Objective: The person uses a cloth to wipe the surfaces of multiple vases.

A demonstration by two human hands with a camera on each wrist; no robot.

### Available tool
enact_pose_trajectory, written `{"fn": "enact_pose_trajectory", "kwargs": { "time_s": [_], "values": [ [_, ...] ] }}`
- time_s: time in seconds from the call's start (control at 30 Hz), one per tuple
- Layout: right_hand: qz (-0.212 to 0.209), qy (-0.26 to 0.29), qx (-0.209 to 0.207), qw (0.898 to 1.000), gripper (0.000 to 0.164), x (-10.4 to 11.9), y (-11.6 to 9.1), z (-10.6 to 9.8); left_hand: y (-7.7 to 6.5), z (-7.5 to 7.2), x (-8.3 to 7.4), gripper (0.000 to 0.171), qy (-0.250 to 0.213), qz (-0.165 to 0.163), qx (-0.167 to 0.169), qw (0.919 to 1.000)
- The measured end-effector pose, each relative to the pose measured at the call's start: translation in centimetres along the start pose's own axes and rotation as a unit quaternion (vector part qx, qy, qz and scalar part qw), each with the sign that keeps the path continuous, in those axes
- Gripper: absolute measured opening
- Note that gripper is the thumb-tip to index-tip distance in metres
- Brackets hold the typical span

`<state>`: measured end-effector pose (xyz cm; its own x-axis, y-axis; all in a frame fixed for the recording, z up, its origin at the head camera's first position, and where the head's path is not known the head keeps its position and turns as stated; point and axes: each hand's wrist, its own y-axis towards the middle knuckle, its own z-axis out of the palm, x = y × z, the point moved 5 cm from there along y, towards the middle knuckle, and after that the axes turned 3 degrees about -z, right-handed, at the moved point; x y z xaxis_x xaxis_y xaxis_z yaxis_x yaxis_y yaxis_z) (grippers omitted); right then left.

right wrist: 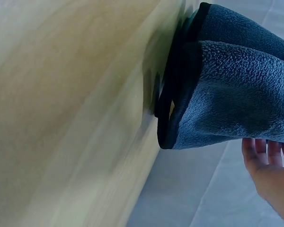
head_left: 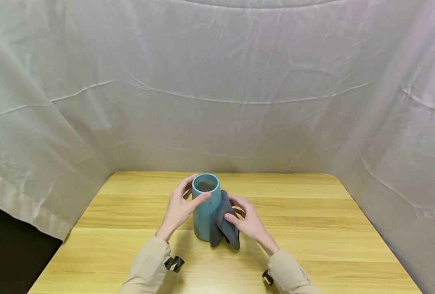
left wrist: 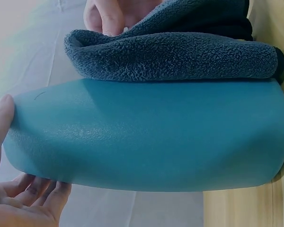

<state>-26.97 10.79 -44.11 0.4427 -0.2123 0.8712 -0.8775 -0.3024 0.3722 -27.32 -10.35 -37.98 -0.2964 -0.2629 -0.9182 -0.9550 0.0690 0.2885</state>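
A tall blue vase (head_left: pixel 201 222) with an open round top stands upright on the wooden table. Near its rim, a short dark mark (left wrist: pixel 39 95) shows on the wall. My left hand (head_left: pixel 178 208) grips the vase at the top, thumb on the near side and fingers around the left and back. In my right hand (head_left: pixel 249 221) is a folded dark grey towel (head_left: pixel 220 222) with fuzzy pile and black edging, held against the vase's right side. The towel's lower corners hang close to the tabletop. In the right wrist view, the towel (right wrist: pixel 241 94) hides the vase.
The light wood table (head_left: pixel 313 237) extends to both sides of the vase. Pale grey curtains (head_left: pixel 232 122) hang behind it and along both sides. A dark gap (head_left: pixel 11 245) lies beyond the left curtain's lower edge.
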Motion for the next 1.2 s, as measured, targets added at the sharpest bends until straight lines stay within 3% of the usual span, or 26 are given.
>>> {"fn": "enact_pose_trajectory", "kwargs": {
  "time_s": [0.27,0.47,0.7,1.2],
  "values": [
    [-0.017,-0.009,0.026,0.999,0.064,0.0,-0.5,0.1,0.0,0.2,-0.3,0.064,0.001,-0.003,0.004,1.0000],
    [0.008,-0.023,0.031,0.999,0.077,0.1,-0.6,0.3,-0.1,0.6,-1.0,0.066,0.039,-0.013,-0.035,0.9985],
    [0.002,-0.046,0.005,0.999,0.073,-0.3,-0.5,0.5,-0.5,1.3,-1.7,0.076,0.091,-0.048,-0.084,0.9912],
    [0.011,-0.034,-0.009,0.999,0.069,-0.3,-0.6,0.4,-0.4,1.5,-1.8,0.075,0.091,-0.054,-0.093,0.9901]
  ]
}}
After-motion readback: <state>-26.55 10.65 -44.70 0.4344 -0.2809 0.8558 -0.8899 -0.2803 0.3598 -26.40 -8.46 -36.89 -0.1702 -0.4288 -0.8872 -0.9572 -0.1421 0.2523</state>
